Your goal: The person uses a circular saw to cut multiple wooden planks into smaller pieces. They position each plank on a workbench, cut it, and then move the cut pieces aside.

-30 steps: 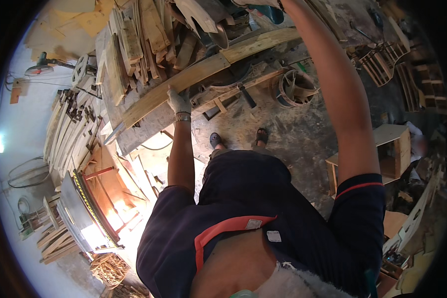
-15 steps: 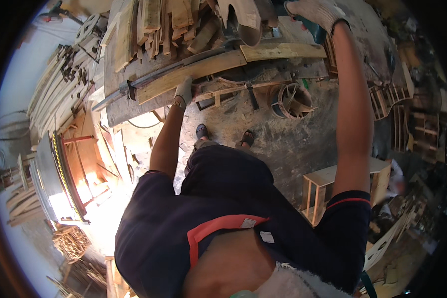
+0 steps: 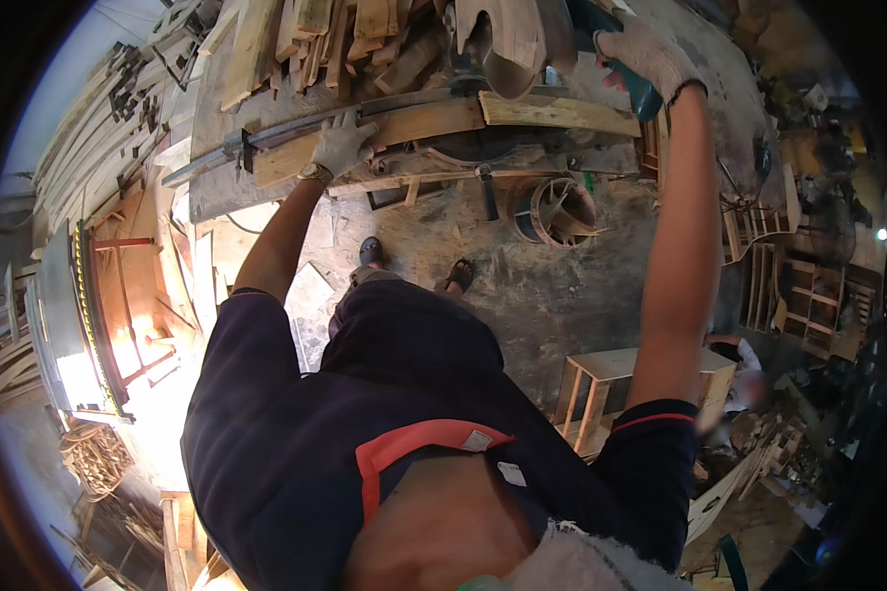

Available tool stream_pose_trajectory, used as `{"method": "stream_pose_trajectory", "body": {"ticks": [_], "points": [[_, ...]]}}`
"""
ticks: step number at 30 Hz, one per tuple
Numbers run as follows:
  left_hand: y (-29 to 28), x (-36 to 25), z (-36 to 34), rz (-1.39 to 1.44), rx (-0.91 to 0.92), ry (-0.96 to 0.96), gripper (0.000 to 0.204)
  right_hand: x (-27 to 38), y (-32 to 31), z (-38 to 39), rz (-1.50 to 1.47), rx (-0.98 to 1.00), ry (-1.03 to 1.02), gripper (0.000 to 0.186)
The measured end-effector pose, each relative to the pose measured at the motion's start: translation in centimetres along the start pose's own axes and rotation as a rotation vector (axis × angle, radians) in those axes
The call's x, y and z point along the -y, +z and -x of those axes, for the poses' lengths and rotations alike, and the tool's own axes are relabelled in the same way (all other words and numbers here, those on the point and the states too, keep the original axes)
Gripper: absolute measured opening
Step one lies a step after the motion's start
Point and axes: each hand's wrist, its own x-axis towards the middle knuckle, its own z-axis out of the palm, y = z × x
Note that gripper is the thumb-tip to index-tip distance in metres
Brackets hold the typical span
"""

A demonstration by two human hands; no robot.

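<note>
My left hand [image 3: 343,146], in a pale work glove, lies spread over the left board [image 3: 429,122] with its fingers apart. A second board [image 3: 562,113] lies to the right, with a narrow gap between their ends. Both rest along the metal fence of a saw bench. My gloved right hand [image 3: 650,57] is wrapped round the teal handle [image 3: 645,98] of what looks like a miter saw. Its pale guard [image 3: 503,39] sits above and behind the gap between the boards. Part of the saw is cut off by the top edge.
Loose timber pieces [image 3: 345,34] are piled behind the fence. A dark clamp [image 3: 238,148] sits on the fence's left end. A round bin [image 3: 562,211] stands on the floor below the bench. A small wooden table [image 3: 611,364] is at right, with another person [image 3: 744,379] beyond it.
My left hand has moved from the board's front edge up onto its top, and its fingers have spread. My right hand stays on the handle. The whole view has shifted slightly.
</note>
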Motion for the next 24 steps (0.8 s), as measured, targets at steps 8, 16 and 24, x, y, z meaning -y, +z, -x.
{"method": "stream_pose_trajectory", "body": {"ticks": [8, 16, 24], "points": [[-0.7, 1.3, 0.6, -0.073, -0.043, 0.011, 0.048, -5.5, 8.2, 6.7, -0.304, -0.02, 0.251, 0.041], [-0.1, 1.0, 0.5, -0.122, -0.092, -0.004, 0.048, -8.2, 17.0, 12.5, 0.019, -0.223, 0.256, 0.056], [-0.8, 0.8, 0.4, -0.057, 0.005, -0.032, 0.047, -9.9, 20.2, 13.9, -0.173, -0.229, 0.3, 0.059]]}}
